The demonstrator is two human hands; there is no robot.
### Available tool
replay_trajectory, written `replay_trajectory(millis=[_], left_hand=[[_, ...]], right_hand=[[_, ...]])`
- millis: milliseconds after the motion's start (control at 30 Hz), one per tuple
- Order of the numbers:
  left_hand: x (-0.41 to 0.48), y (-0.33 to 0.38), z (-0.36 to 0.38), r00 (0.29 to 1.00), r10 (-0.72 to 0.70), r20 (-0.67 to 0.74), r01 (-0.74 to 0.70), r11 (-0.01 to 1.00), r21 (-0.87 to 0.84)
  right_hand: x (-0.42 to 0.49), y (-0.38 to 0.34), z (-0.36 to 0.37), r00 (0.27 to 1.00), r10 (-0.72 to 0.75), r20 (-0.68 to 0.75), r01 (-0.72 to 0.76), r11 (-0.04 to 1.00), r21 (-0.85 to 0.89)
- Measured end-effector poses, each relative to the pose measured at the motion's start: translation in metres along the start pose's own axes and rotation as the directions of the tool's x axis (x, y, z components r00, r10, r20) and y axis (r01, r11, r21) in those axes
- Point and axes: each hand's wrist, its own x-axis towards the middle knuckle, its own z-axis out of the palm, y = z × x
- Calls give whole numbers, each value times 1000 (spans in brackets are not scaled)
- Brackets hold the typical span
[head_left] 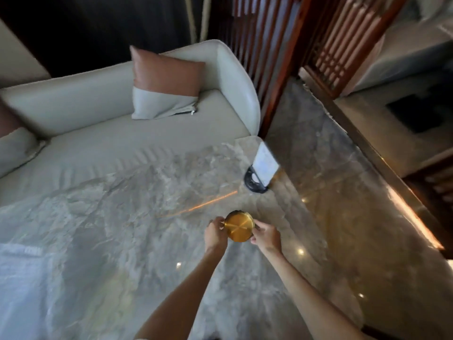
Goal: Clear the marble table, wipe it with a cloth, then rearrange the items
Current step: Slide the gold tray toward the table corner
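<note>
The gold dish (239, 227) sat directly between the 2 hands, so neither arm had the advantage: the left hand (215, 233) was at its left rim and the right hand (267, 235) at its right rim, both touching it. The left hand's fingers were curled round the edge, thumb side up. The right hand pinched the opposite edge with its fingertips, the rest of the hand only loosely closed. The dish was round and lay flat, its open face up, so it had no long axis to line up with; a grip from either side would serve equally. Whether it rested on the desk (122, 217) or was raised just off it could not be told from this view.

Beyond the hands and a little to the right stood a card stand (262, 168), a white card upright in a black base, near the desk's far corner and well apart from the dish. To the left of the hands the marble top showed nothing else that could be made out. Past the desk's far edge was a pale sofa (98, 133).

By my reading, the dish was 1 of the items being placed or lifted, and the next move turned on keeping it level between the 2 grips.
</note>
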Motion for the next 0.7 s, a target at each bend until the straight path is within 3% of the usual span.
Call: replay_trajectory(millis=[233,500,633,700], left_hand=[[-17,24,68,999,41,27,-42,998,51],[-27,17,91,998,46,49,-50,994,99],[-31,12,85,994,73,87,-84,989,124],[-35,8,75,993,69,93,-81,988,134]], right_hand=[[11,41,-64,996,83,-18,-81,993,85],[7,62,-75,994,111,-6,-109,986,123],[0,58,-78,996,92,0,-92,996,14],[-5,52,-80,996,85,-7,-85,983,-162]])
